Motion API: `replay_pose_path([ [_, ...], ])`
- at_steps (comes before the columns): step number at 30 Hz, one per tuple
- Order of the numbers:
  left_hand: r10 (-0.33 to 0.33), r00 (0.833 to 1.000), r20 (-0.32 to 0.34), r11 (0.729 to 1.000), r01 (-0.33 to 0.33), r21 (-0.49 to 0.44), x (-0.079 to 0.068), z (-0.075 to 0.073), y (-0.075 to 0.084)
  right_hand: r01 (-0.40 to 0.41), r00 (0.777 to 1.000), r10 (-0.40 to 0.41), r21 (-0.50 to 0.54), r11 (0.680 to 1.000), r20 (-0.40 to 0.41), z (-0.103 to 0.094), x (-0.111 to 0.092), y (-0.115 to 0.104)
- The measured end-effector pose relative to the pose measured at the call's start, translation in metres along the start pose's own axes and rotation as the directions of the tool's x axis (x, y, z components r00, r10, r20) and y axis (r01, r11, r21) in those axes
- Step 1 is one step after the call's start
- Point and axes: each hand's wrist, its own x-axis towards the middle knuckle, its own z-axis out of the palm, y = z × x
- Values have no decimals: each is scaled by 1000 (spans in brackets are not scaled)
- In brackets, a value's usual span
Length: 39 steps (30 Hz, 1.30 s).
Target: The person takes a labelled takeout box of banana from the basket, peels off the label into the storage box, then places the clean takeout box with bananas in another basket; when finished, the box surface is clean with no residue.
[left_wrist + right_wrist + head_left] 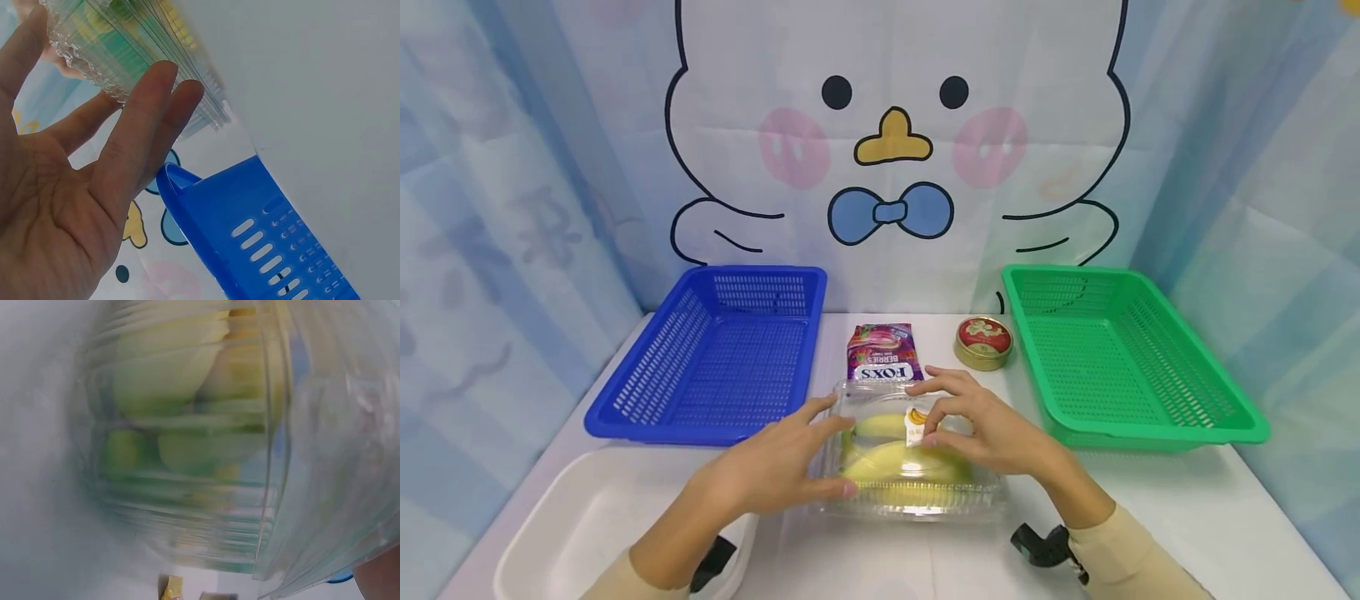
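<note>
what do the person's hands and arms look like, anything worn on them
The left hand and right hand wear no gloves. Beige sleeves, plain where visible, cover the forearms. A small black device shows beside each arm, partly hidden.

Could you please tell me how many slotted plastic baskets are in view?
2: the blue basket left of the clear container and the green basket right of it.

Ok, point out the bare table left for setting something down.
Probably best is the table between right sleeve and green basket. That basket, the blue basket and white tub show bare floors. Busy: the middle, where left grip and right grip crowd the banana box, berries bag and tin behind.
</note>
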Motion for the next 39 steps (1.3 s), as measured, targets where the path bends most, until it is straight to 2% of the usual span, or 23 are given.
replay_pose_path([
  [11,4,1000,0,1000,-4,0,1,1,0,-26,1000,27,76,997,-9,1,-1,1],
  [16,6,1000,-6,1000,-6,2,0,2,-1,-27,1000,29,144,989,-7,3,0,5],
  [19,4,1000,-1,1000,-4,-7,-1,2,-1,-29,996,52,298,954,-69,0,0,6],
  [23,0,1000,1,1000,0,-11,-1,2,-1,7,974,95,447,895,-204,-9,1,4],
  [25,2,1000,-6,1000,-2,-9,-1,3,-1,1,969,110,447,894,-222,-11,1,1],
  [31,16,1000,-26,1000,-16,2,1,5,0,-21,972,119,428,903,-203,-11,5,-13],
  [39,8,1000,-13,1000,-8,-18,-3,4,1,9,974,86,415,910,-210,-11,16,-28],
])
